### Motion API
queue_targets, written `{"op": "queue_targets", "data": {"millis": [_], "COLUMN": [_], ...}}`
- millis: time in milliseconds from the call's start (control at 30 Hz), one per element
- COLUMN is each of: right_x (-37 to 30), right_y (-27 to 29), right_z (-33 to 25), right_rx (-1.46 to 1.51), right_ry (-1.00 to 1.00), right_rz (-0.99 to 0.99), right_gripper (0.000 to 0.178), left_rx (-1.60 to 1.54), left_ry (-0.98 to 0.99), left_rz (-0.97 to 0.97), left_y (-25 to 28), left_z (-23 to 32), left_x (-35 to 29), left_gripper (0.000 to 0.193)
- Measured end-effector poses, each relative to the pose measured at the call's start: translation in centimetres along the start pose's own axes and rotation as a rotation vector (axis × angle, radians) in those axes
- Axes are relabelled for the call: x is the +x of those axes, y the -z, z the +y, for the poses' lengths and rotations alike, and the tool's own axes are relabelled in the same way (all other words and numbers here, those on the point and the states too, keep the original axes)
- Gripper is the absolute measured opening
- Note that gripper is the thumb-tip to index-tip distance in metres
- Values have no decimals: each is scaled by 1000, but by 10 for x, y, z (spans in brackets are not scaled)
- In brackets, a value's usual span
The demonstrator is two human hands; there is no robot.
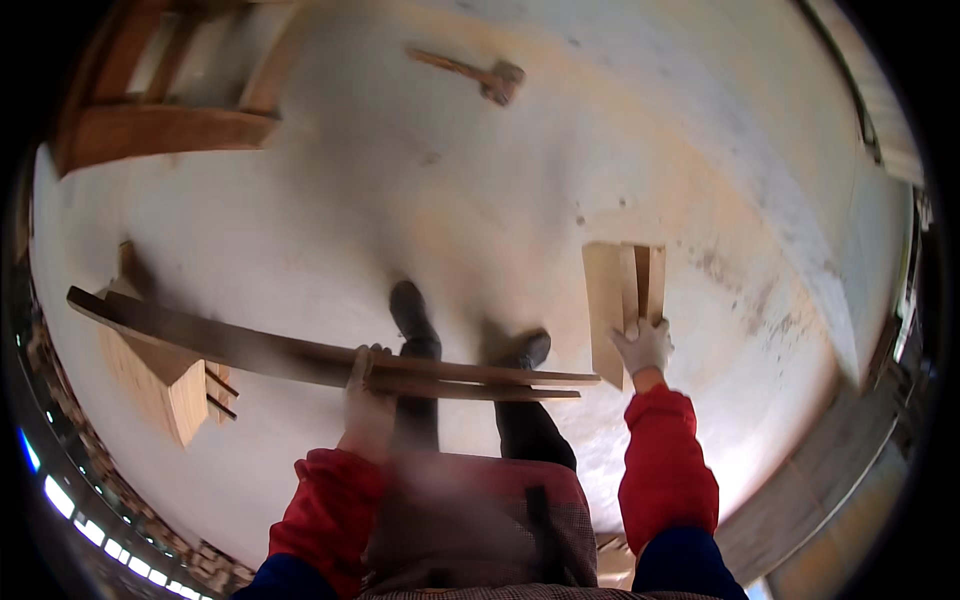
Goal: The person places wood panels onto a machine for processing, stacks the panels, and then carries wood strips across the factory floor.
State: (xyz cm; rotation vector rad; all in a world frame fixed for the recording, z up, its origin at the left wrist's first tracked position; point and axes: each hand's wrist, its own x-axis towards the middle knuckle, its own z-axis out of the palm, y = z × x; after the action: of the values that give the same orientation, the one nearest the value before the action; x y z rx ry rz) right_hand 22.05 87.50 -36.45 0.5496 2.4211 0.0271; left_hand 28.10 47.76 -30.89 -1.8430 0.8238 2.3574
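Two long, slightly curved wooden slats [250, 345] lie side by side across the front of my body, reaching from the far left to just right of my legs. Around them, near their middle, my gloved left hand [368, 385] is closed. Off to the right, my gloved right hand [645, 347] grips the near end of a few short wooden boards [625, 290]. These boards point away from me, with a dark gap showing between two of them. The undersides of both hands are hidden.
A wooden mallet [500, 82] lies on the pale floor [480, 200] ahead. At the upper left stands a wooden frame [170, 130], blurred. A light wooden box-like piece [165, 385] is beneath the slats' left end. My dark shoes [410, 308] are between the hands.
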Motion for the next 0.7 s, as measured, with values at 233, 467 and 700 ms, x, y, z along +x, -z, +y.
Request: {"op": "queue_targets", "data": {"millis": [233,467,700], "right_x": [-96,-184,-282], "right_y": [83,194,301], "right_z": [-17,-36,-83], "right_rx": [99,-161,-511], "right_ry": [252,468,672], "right_rz": [-27,-9,178], "right_gripper": [56,58,67], "left_rx": [-381,-987,-1330], "left_ry": [-317,-541,-460], "left_rz": [81,408,765], "left_y": [140,300,415], "left_z": [92,33,-123], "left_x": [-98,-247,-420], "left_gripper": [20,21,29]}}
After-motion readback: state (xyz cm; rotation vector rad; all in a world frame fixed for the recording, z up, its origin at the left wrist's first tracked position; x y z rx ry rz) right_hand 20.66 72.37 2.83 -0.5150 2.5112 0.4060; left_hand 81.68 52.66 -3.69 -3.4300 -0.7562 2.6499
